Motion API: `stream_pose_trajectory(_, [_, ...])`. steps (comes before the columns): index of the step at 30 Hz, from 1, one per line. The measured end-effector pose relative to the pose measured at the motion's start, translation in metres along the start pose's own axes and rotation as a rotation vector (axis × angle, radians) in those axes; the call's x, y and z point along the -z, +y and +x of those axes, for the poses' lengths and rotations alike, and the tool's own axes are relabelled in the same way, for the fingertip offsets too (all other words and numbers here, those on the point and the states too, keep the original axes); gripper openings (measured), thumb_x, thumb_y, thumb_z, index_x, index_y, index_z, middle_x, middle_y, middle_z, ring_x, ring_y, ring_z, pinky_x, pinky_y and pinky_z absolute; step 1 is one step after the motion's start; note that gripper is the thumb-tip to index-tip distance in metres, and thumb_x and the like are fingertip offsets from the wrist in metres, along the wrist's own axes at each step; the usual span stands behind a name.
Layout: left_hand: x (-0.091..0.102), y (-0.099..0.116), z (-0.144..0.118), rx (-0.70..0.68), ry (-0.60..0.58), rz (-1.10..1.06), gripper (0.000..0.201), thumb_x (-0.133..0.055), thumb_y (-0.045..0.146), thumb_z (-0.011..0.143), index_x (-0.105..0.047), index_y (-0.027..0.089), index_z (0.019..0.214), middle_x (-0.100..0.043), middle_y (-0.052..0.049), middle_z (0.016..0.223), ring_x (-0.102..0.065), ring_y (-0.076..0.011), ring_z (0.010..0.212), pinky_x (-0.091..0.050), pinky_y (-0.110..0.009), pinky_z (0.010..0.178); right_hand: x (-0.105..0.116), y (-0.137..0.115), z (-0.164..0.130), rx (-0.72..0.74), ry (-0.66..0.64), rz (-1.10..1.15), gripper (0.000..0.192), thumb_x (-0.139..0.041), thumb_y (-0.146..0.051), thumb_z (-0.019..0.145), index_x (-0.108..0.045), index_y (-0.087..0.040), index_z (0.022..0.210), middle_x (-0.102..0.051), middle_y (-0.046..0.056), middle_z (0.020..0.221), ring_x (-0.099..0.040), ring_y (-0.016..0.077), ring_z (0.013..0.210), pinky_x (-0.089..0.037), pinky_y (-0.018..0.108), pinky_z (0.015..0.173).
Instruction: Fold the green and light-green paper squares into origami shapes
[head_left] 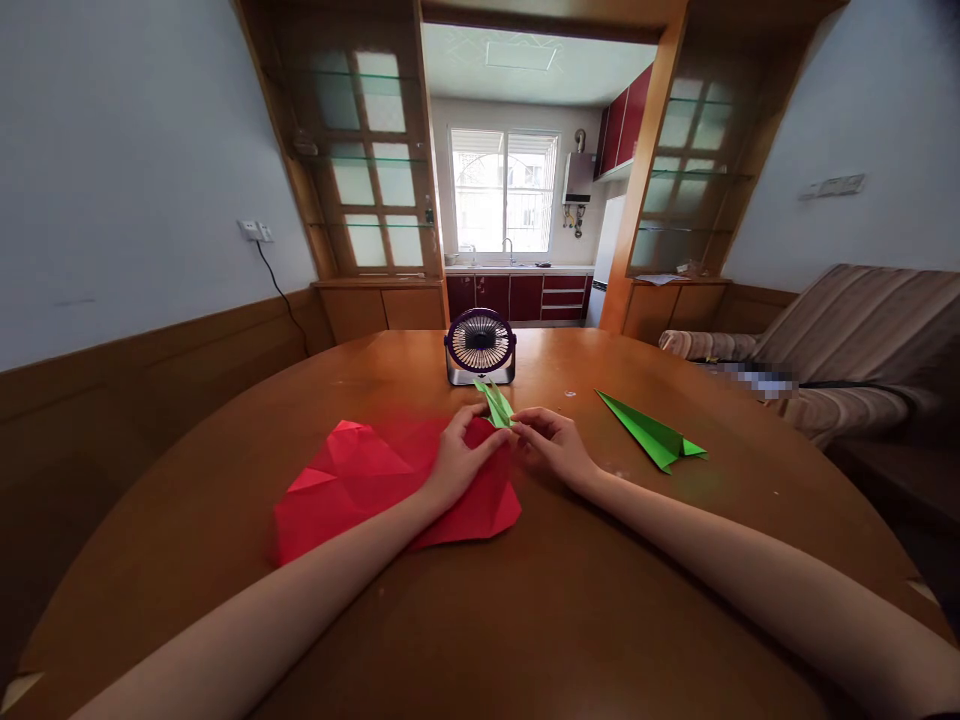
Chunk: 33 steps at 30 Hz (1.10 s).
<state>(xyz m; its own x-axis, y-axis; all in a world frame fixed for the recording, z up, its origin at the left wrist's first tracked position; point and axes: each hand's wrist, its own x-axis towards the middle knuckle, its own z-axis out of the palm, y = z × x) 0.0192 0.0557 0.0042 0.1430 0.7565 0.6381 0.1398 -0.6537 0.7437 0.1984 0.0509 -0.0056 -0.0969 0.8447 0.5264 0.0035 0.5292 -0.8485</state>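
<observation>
Between my two hands is a small green folded paper, with narrow points facing away from me. My left hand grips its near left side, thumb stretched toward the right. On the right side, my right hand pinches the paper's near end between thumb and fingers. Under my left hand and wrist lies a creased sheet of red paper, partly covered by my forearm. A green paper plane rests on the table to the right of my right hand.
A small dark round fan on a stand is just beyond my hands. All of this sits on a brown oval wooden table. A striped armchair stands at the right, and a black cord hangs from the left wall socket.
</observation>
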Motion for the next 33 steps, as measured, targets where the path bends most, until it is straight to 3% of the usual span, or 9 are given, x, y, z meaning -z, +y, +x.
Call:
stream_pose_trajectory(4, [-0.001,-0.001,-0.002,0.008,-0.014,0.011,0.029,-0.064,0.038,0.084,-0.065,0.018,0.104,-0.069,-0.008,0.105,-0.062,-0.0234,0.103,-0.043,-0.041,0.098,0.000,-0.003,-0.002,0.003,-0.020,-0.023,0.024,-0.068,-0.043,0.080,-0.068,-0.021,0.091,-0.069,0.002,0.083,-0.062,0.0148,0.072,-0.050,0.029,0.071])
stream_pose_trajectory(8, [-0.001,-0.006,-0.001,-0.190,-0.009,0.130,0.015,-0.059,0.030,0.088,-0.069,0.021,0.095,-0.067,-0.006,0.107,-0.059,-0.0219,0.110,-0.026,-0.048,0.113,0.000,-0.004,-0.002,0.011,-0.074,-0.045,0.027,-0.067,-0.045,0.081,-0.067,-0.021,0.094,-0.070,0.003,0.092,-0.064,0.0170,0.084,-0.050,0.031,0.077])
stream_pose_trajectory(13, [0.000,-0.006,-0.003,-0.280,0.041,0.269,0.012,-0.062,0.025,0.087,-0.074,0.026,0.090,-0.049,-0.005,0.133,-0.044,-0.0245,0.128,-0.031,-0.048,0.111,0.000,-0.003,-0.001,-0.007,-0.068,-0.076,0.031,-0.074,-0.044,0.075,-0.065,-0.020,0.093,-0.069,0.004,0.093,-0.064,0.0179,0.081,-0.051,0.031,0.074])
stream_pose_trajectory(15, [-0.001,-0.006,-0.003,-0.256,0.078,0.278,0.011,-0.064,0.025,0.086,-0.074,0.026,0.090,-0.043,-0.005,0.139,-0.038,-0.0260,0.134,-0.030,-0.048,0.112,0.000,-0.001,-0.001,0.009,-0.058,-0.064,0.029,-0.072,-0.043,0.077,-0.065,-0.020,0.093,-0.069,0.004,0.092,-0.064,0.0179,0.082,-0.051,0.031,0.075])
stream_pose_trajectory(17, [-0.004,-0.008,-0.002,-0.190,0.112,0.179,0.018,-0.066,0.027,0.084,-0.069,0.026,0.102,-0.044,-0.007,0.139,-0.043,-0.0254,0.130,-0.036,-0.046,0.109,0.001,0.001,-0.001,0.023,-0.053,-0.043,0.026,-0.069,-0.042,0.080,-0.065,-0.020,0.091,-0.069,0.005,0.089,-0.064,0.0175,0.081,-0.051,0.031,0.075])
stream_pose_trajectory(21, [-0.007,-0.011,-0.001,-0.027,0.027,-0.160,0.046,-0.066,0.033,0.083,-0.051,0.023,0.125,-0.064,-0.008,0.111,-0.066,-0.0187,0.095,-0.053,-0.037,0.086,0.002,0.001,-0.001,0.013,-0.050,-0.021,0.024,-0.069,-0.042,0.080,-0.065,-0.019,0.086,-0.069,0.004,0.085,-0.064,0.0161,0.079,-0.051,0.031,0.076])
stream_pose_trajectory(26, [-0.004,0.000,-0.004,0.006,-0.043,-0.140,0.036,-0.070,0.033,0.079,-0.062,0.019,0.111,-0.070,-0.006,0.096,-0.067,-0.0189,0.089,-0.052,-0.034,0.085,0.000,-0.005,-0.004,-0.005,-0.131,0.070,0.031,-0.077,-0.039,0.073,-0.062,-0.021,0.094,-0.069,0.004,0.095,-0.065,0.0176,0.088,-0.052,0.033,0.081])
stream_pose_trajectory(29, [-0.002,0.003,-0.004,-0.015,-0.116,-0.103,0.022,-0.069,0.035,0.079,-0.069,0.018,0.093,-0.070,-0.006,0.089,-0.065,-0.0188,0.083,-0.052,-0.033,0.080,-0.002,-0.008,-0.005,0.008,-0.153,0.080,0.035,-0.080,-0.038,0.070,-0.061,-0.022,0.095,-0.068,0.003,0.096,-0.064,0.0186,0.091,-0.053,0.035,0.085])
stream_pose_trajectory(33, [-0.002,-0.002,0.001,-0.017,-0.072,-0.117,0.024,-0.074,0.040,0.074,-0.067,0.017,0.076,-0.065,-0.007,0.096,-0.062,-0.0196,0.090,-0.050,-0.033,0.082,-0.002,-0.007,-0.004,0.026,-0.178,0.078,0.032,-0.075,-0.043,0.075,-0.063,-0.020,0.094,-0.069,0.004,0.097,-0.064,0.0183,0.091,-0.051,0.036,0.088])
